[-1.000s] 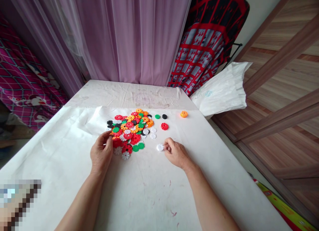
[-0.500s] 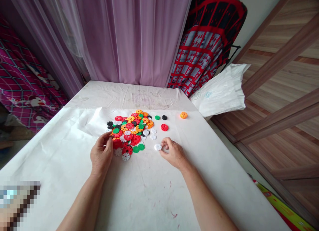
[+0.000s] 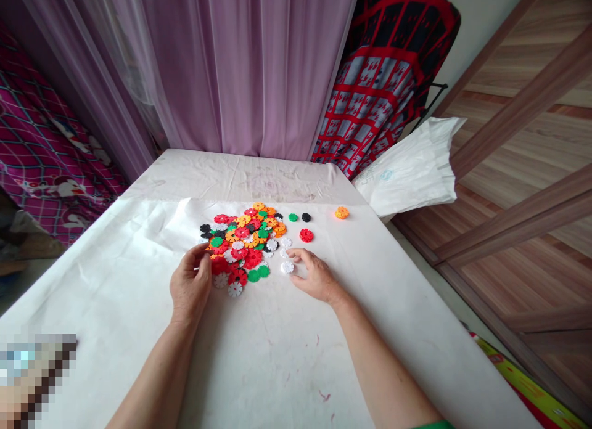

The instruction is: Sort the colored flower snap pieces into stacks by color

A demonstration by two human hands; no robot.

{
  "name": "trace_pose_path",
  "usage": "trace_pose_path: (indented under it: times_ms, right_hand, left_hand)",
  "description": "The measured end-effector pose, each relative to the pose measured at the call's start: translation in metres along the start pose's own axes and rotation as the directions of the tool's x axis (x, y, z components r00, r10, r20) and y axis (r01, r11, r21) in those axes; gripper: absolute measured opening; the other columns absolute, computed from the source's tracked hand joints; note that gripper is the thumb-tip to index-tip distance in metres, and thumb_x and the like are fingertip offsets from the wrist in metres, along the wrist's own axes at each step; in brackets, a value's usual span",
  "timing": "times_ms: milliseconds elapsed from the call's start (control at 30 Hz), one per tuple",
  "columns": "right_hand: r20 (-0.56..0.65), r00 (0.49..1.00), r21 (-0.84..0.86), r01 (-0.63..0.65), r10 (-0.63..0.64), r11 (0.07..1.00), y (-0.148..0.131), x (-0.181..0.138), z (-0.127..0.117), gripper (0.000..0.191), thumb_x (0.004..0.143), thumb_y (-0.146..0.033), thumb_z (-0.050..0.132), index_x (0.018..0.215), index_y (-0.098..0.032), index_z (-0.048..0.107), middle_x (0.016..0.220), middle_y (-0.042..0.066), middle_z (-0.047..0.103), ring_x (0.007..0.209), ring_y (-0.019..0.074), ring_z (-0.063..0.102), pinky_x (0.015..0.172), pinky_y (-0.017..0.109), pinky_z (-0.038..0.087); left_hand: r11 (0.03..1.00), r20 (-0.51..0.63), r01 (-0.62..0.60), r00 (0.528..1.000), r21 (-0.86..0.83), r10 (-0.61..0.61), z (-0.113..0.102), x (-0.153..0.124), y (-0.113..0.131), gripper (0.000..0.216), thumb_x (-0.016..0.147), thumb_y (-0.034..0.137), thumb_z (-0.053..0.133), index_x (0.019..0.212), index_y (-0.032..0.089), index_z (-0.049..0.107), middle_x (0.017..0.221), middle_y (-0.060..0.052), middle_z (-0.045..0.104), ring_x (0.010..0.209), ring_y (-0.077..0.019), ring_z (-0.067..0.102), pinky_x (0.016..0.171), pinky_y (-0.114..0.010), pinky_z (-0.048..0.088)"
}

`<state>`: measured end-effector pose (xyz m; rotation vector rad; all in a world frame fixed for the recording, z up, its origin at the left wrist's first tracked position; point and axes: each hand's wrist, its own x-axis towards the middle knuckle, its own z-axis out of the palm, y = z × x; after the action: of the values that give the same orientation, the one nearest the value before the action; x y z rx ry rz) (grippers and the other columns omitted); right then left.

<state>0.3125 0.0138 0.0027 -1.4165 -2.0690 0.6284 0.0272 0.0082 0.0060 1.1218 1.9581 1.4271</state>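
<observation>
A mixed heap of notched plastic discs (image 3: 243, 233) in red, orange, green, black and white lies mid-table. At its left edge rests my left hand (image 3: 190, 281), fingers loosely bent with thumb and forefinger apart; no disc shows in it. My right hand (image 3: 317, 278) is open to the right of the heap. Its thumb is close to a small stack of white discs (image 3: 287, 267) on the table. The forefinger reaches over another white disc (image 3: 284, 253), just beyond that stack; whether it touches is hard to see.
Right of the heap sit a green disc (image 3: 293, 217), a black disc (image 3: 306, 217), a red stack (image 3: 306, 235) and an orange stack (image 3: 341, 213). A white bag (image 3: 411, 170) stands by the right edge of the white-covered table (image 3: 259, 367). Purple curtains (image 3: 240, 71) hang behind.
My right hand has set the white stack down slightly left and let go, its fingers spreading and the forefinger moving toward the white discs beyond. My left hand has stayed nearly still.
</observation>
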Motion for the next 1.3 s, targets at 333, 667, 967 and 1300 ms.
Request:
trace_pose_path:
  times_ms: [333, 667, 967, 1300]
  right_hand:
    - [0.221, 0.975, 0.033, 0.024, -0.031, 0.999, -0.005, 0.021, -0.011, 0.049, 0.07, -0.005, 0.065, 0.115, -0.025, 0.063, 0.109, 0.001, 0.074, 0.103, 0.0188, 0.066, 0.095, 0.034, 0.05]
    - [0.18, 0.982, 0.16, -0.083, 0.053, 0.984, -0.003, 0.02, -0.02, 0.047, 0.07, -0.011, 0.068, 0.115, -0.024, 0.062, 0.114, 0.003, 0.072, 0.096, 0.0148, 0.066, 0.087, 0.029, 0.051]
    - [-0.016, 0.958, 0.07, -0.284, 0.286, 0.956, 0.004, 0.048, -0.008, 0.01, 0.075, -0.017, 0.069, 0.082, -0.022, 0.064, 0.082, -0.003, 0.071, 0.074, 0.0131, 0.066, 0.074, 0.027, 0.05]
    - [0.04, 0.954, -0.424, -0.252, 0.296, 0.87, -0.036, 0.068, -0.006, 0.03, 0.073, -0.02, 0.075, 0.1, -0.021, 0.062, 0.094, 0.009, 0.075, 0.091, 0.0249, 0.068, 0.078, 0.033, 0.046]
  left_hand:
    - [1.0, -0.011, -0.012, 1.0, 0.003, 0.012, -0.001, -0.003, 0.003, 0.037, 0.078, 0.044, 0.056, 0.104, 0.025, 0.074, 0.09, -0.002, 0.078, 0.079, -0.0175, 0.069, 0.079, -0.031, 0.055]
    - [1.0, -0.004, -0.028, 1.0, 0.011, 0.028, -0.001, -0.002, 0.002, 0.039, 0.078, 0.045, 0.055, 0.105, 0.024, 0.074, 0.089, -0.002, 0.078, 0.077, -0.0175, 0.069, 0.073, -0.029, 0.055]
    - [1.0, 0.001, 0.009, 1.0, 0.007, -0.009, -0.001, -0.002, 0.003, 0.04, 0.077, 0.047, 0.056, 0.106, 0.025, 0.074, 0.093, -0.003, 0.078, 0.079, -0.0179, 0.069, 0.076, -0.03, 0.054]
    - [0.999, -0.014, -0.032, 0.999, 0.004, 0.032, -0.001, -0.001, 0.0, 0.04, 0.077, 0.047, 0.056, 0.104, 0.024, 0.074, 0.09, -0.003, 0.078, 0.077, -0.0174, 0.069, 0.071, -0.028, 0.054]
